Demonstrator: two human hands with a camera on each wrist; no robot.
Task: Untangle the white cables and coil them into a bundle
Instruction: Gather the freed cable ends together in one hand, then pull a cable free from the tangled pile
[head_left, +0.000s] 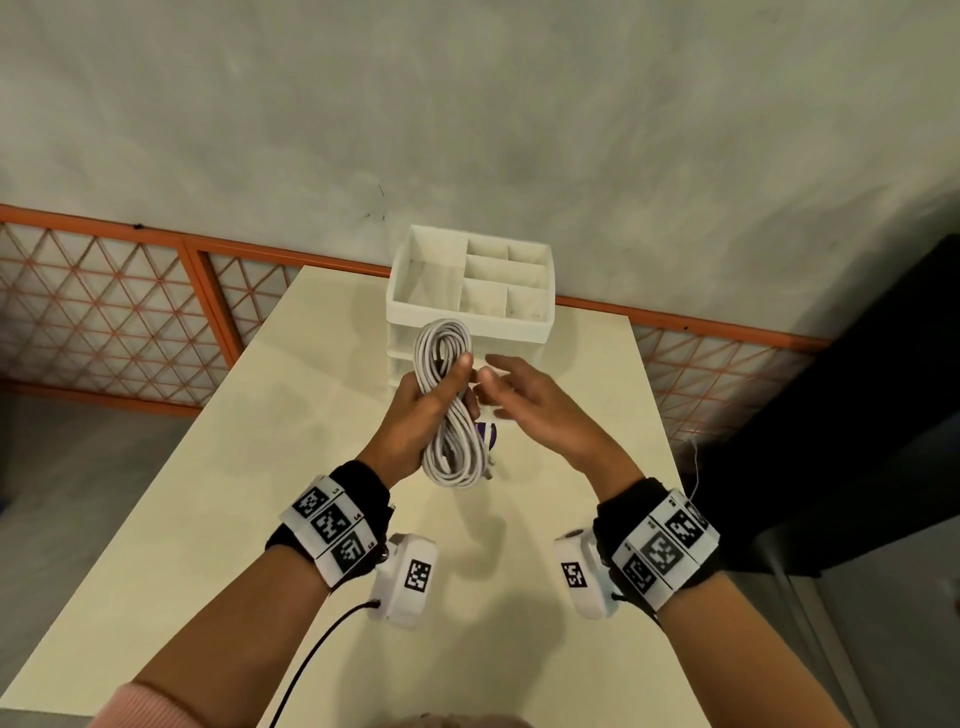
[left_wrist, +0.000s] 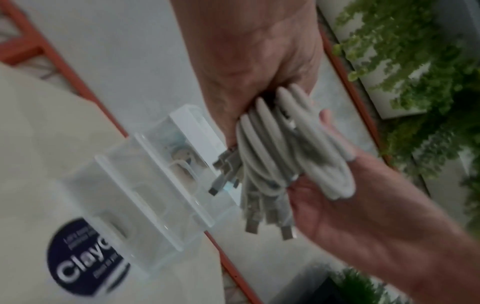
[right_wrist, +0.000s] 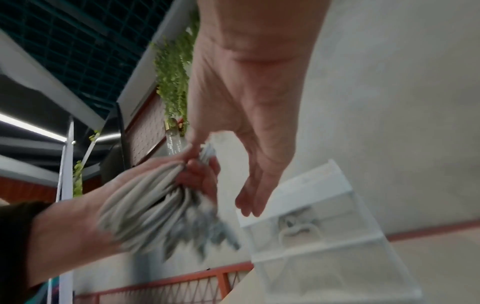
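My left hand (head_left: 415, 415) grips a coiled bundle of white cables (head_left: 451, 452) round its middle, held upright above the table; the bundle pinches into a figure-eight. In the left wrist view several plug ends (left_wrist: 287, 233) hang from the bundle (left_wrist: 293, 144). My right hand (head_left: 524, 400) is beside the bundle with straight, relaxed fingers (right_wrist: 250, 202). Its thumb (right_wrist: 195, 144) touches the top of the cables (right_wrist: 140, 207) by my left hand's fingertips. The right wrist view is blurred.
A white compartment organiser (head_left: 470, 312) with clear drawers stands at the far table edge just behind the hands; one drawer holds another white cable (right_wrist: 298, 229). A round dark-labelled item (left_wrist: 85, 259) lies on the cream table (head_left: 260, 519). A dark block (head_left: 857, 415) stands at the right.
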